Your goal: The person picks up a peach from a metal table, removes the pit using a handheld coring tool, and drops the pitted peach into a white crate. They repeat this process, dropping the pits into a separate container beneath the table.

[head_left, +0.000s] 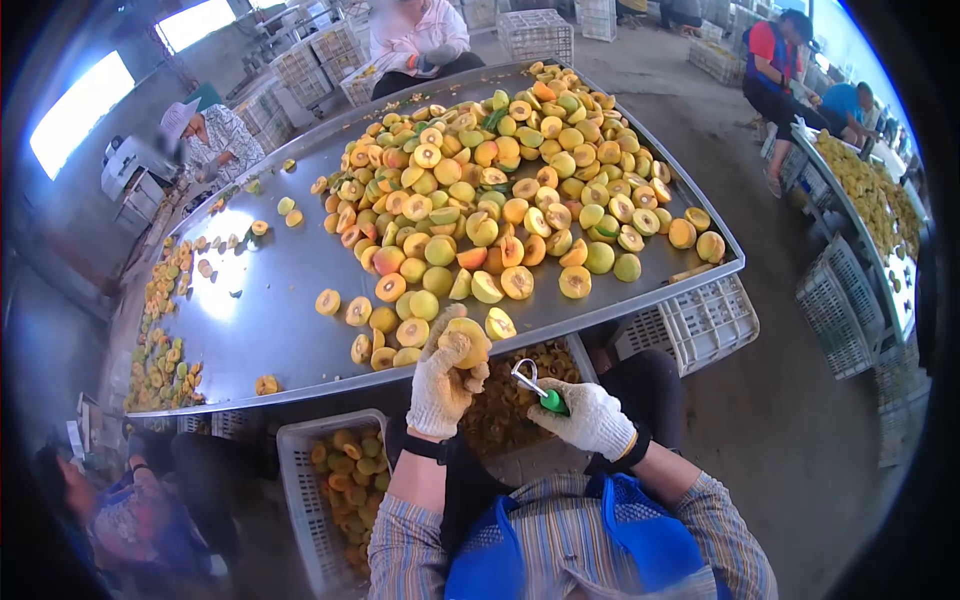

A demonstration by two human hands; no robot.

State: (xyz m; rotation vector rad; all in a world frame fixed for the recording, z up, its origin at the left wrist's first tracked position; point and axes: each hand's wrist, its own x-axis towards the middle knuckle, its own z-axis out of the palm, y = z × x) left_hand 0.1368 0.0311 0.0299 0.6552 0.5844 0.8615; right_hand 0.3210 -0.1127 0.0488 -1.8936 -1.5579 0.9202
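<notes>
My left hand, in a whitish knitted glove, holds a yellow fruit half just off the table's near edge. My right hand, gloved too, is closed round the green handle of a looped metal pitting tool. The tool's loop is to the right of the fruit, apart from it. Beyond my hands, many halved yellow-orange fruits lie heaped on the metal table, several with their stones showing.
Below the table edge stand a white crate of fruit halves and a container of brownish pieces. An empty-looking white crate is at the right. People sit around the table, and others work at a second table farther right.
</notes>
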